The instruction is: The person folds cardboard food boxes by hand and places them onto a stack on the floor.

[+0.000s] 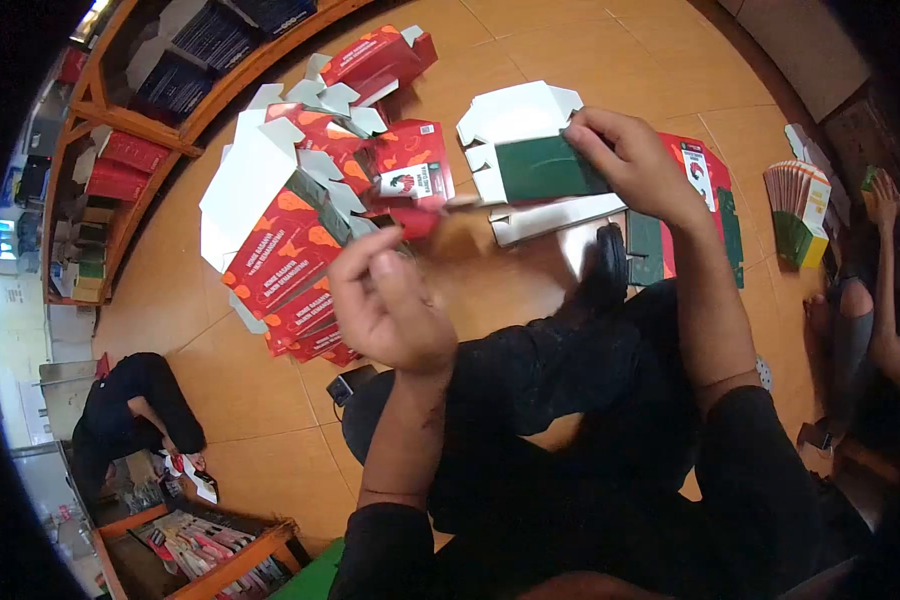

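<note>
My right hand (635, 165) pinches the edge of a partly folded carton (545, 168), green on one panel and white on its flaps. The carton is tilted above the floor, with a long white side strip along its near edge. My left hand (395, 305) is raised to the left of the carton, its fingers loosely curled and nothing visible in them. Close beyond it lies a pile of red printed cartons (285, 250) with white flaps. More flat red and green cartons (705, 190) lie past my right wrist.
A fanned stack of yellow, green and white cartons (798, 212) stands at the right, near another person's hand (882, 197). Wooden shelving (185, 135) with boxes lines the left. Another person (135, 415) crouches at lower left, beside a wooden rack (235, 575). My dark shoe (607, 268) rests below the carton.
</note>
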